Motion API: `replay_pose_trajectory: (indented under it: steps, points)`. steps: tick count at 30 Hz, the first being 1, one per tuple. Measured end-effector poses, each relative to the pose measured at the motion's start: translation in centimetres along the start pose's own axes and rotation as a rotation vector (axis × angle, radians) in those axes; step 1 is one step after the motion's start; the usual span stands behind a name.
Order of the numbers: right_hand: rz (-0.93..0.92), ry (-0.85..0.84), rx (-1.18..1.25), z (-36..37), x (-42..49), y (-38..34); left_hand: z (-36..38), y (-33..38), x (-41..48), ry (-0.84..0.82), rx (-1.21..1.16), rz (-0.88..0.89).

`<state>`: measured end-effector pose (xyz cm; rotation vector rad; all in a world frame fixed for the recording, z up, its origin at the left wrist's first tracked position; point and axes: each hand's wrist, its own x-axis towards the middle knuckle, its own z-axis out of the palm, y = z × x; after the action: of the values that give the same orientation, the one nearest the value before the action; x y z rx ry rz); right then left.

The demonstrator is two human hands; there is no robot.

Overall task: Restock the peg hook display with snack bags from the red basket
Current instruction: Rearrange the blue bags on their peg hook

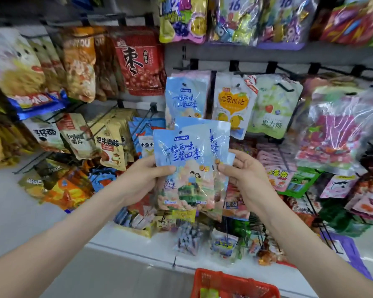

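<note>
Light blue snack bags (181,155) with blue script and a green tram picture are held up in front of the peg display. My left hand (144,177) grips the front bag at its left edge, thumb across its face. My right hand (243,173) pinches the bags behind it at their right edge. Matching blue bags (184,97) hang on a peg hook just above them. The red basket (233,284) sits on the floor at the bottom edge, only its top rim and part of its inside showing.
Peg hooks full of snack bags cover the wall: a red date bag (138,61) upper left, a yellow mango bag (233,106) and a green candy bag (274,110) to the right. More bags hang below over a white base shelf (121,248).
</note>
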<state>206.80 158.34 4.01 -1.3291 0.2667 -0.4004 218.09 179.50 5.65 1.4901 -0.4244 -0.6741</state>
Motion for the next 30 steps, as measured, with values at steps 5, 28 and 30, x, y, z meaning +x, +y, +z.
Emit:
replay_pose_trajectory:
  steps: [5, 28, 30]
  points:
    - [-0.121, 0.029, -0.088, 4.4, 3.2, -2.2, -5.4, 3.7, 0.8, 0.012, -0.025, 0.145]
    - [-0.237, 0.360, -0.186, 10.0, 15.4, -6.6, -13.4, 5.2, 3.6, 0.236, -0.207, 0.313]
    - [-0.237, 0.396, -0.221, 10.4, 16.3, -6.6, -13.2, 5.1, 3.7, 0.215, -0.210, 0.308]
